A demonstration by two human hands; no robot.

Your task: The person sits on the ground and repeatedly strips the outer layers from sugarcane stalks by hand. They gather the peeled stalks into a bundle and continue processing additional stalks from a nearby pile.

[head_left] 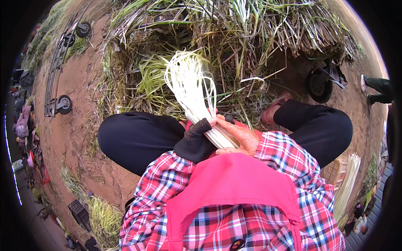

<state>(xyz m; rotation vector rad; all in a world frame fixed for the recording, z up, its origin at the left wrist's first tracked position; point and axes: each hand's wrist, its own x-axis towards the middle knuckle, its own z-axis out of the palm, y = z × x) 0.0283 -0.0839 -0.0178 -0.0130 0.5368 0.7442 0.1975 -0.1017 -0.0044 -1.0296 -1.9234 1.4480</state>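
In front of my lap I hold a bundle of long, pale white-green stalks (pixel 188 90), which look like blanched chives. Their far ends loop and spread above my knees; the nearer ends run down between my hands. My left hand (pixel 195 141), in a black glove with bare fingertips, is closed around the bundle from the left. From the other side my bare right hand (pixel 242 137) grips it, fingers partly hidden behind the stalks. Loose yellow-green leaves (pixel 153 77) lie just beyond the bundle.
A large heap of green and dry stalks (pixel 234 54) rises beyond my knees, with a wheel (pixel 319 85) under its right side. A wheeled metal frame (pixel 52 79) stands left. Pale stalks (pixel 348 184) lean by a basket (pixel 333 172) at right; yellowish stalks (pixel 103 221) lie lower left.
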